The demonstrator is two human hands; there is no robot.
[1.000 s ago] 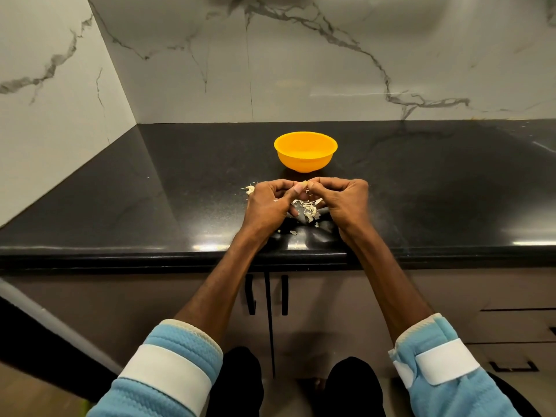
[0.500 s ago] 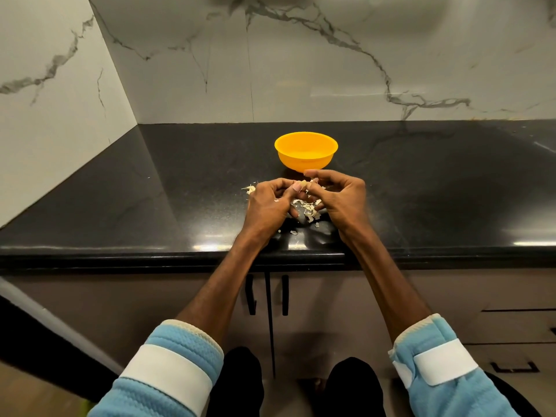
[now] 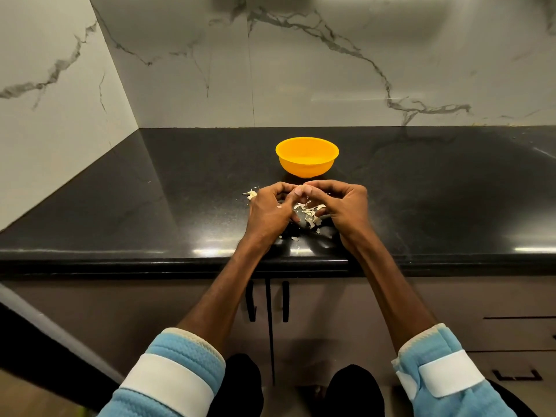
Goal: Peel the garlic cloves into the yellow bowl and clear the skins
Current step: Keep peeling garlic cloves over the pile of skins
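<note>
On black tabletop (image 3: 180,206), far left: stray skin scrap (image 3: 251,194). Next, left hand (image 3: 269,210), fingers curled, tips pinching a garlic clove (image 3: 301,186), mostly hidden. Below the fingertips: heap of skins (image 3: 308,216). Just behind: yellow bowl (image 3: 307,167), upright, near both hands but not touching. Then right hand (image 3: 343,206), curled, pinching same clove from the other side.

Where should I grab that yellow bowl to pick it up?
Probably by its rim, from the near side. The yellow bowl stands upright and open, and its round wall narrows toward the base, so fingers might slip there. Thumb inside the lip, fingers outside. The left hand and right hand pinch what looks like a garlic clove, so one must let go first.
</note>
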